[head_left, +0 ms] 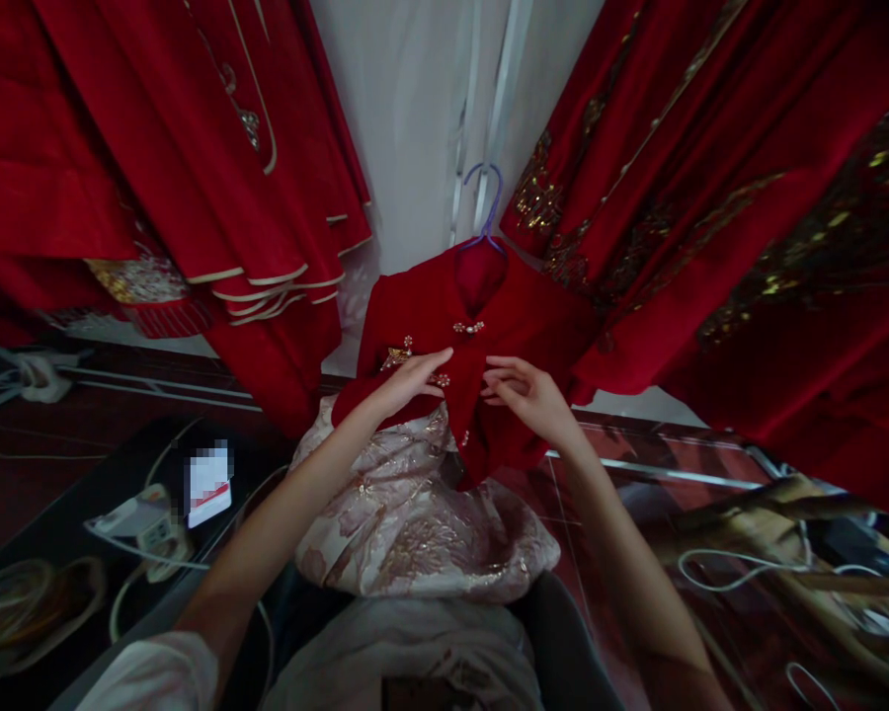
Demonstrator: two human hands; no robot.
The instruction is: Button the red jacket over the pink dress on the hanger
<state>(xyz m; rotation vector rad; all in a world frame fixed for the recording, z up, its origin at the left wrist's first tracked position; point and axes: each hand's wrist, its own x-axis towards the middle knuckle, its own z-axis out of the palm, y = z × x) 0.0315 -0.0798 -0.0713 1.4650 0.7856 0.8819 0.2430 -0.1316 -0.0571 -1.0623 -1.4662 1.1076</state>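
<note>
A red jacket (415, 296) with beaded flower fastenings (468, 328) hangs in front of me on a purple hanger (487, 212). My left hand (409, 383) lies at its left front, over a gold embroidered patch, with the fingers stretched out and the thumb side apart. Across the front opening, my right hand (527, 397) is at the other front panel, its fingers loosely bent and spread. Nothing shows between the fingers of either hand. Below the jacket, a pale brocade cloth (415, 523) with a shiny raised pattern is bunched over my lap.
Red garments (267, 197) with cream edging hang at the left, and red sequinned garments (682, 227) hang at the right. A lit phone (208, 489) and a power strip (164, 538) with white cables lie on a dark surface at left. More cables (741, 568) lie at lower right.
</note>
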